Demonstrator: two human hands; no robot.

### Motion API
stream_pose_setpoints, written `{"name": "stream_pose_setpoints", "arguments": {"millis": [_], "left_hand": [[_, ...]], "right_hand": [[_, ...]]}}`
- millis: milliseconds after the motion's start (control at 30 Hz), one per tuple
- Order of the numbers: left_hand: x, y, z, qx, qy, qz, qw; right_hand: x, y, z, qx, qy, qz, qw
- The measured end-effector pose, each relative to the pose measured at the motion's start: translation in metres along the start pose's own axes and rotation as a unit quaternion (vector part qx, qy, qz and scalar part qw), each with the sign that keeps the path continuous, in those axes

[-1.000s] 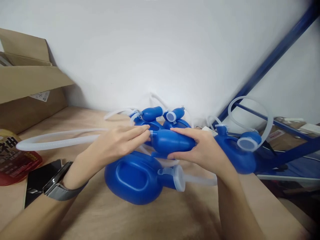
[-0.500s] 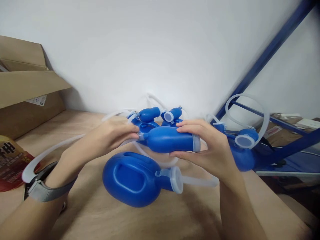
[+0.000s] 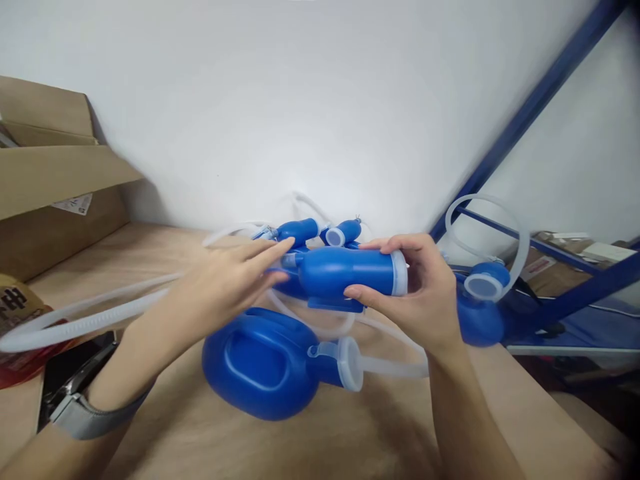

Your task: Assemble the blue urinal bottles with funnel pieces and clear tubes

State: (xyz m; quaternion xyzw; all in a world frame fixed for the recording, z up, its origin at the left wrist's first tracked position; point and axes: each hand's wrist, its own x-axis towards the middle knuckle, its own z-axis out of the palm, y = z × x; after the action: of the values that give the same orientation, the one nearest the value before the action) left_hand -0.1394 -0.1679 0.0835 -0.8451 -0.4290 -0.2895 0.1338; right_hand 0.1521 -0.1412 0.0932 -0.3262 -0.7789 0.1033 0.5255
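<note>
A blue bottle-shaped funnel with a translucent collar at its right end lies level in my right hand, thumb in front and fingers behind. My left hand is at the funnel's narrow left end, thumb and fingers spread apart around the connector; whether they touch it I cannot tell. Below rests a blue jug on its side, with a moulded handle, a translucent cap and a white hose coming out of it. Another translucent hose loops out left past my wrist.
More blue funnels with hoses lie behind my hands against the wall. One blue jug with a looped hose stands right, beside a blue metal shelf frame. Left are an open cardboard box and a yellow-red container.
My left fingers have gone from pinching the connector to spreading apart. The hose by my left wrist has swung further left. The funnel has turned slightly, showing a flat blue piece beneath it.
</note>
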Motion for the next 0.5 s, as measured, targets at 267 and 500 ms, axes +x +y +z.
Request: {"name": "stream_pose_setpoints", "arguments": {"millis": [267,500], "left_hand": [[0.001,0.025,0.013,-0.084,-0.016,-0.031,0.996],[0.003,0.031,0.019,-0.081,-0.002,-0.113,0.99]], "right_hand": [[0.0,-0.004,0.005,0.125,-0.053,0.066,0.989],[0.0,-0.003,0.002,0.171,-0.07,0.129,0.974]]}}
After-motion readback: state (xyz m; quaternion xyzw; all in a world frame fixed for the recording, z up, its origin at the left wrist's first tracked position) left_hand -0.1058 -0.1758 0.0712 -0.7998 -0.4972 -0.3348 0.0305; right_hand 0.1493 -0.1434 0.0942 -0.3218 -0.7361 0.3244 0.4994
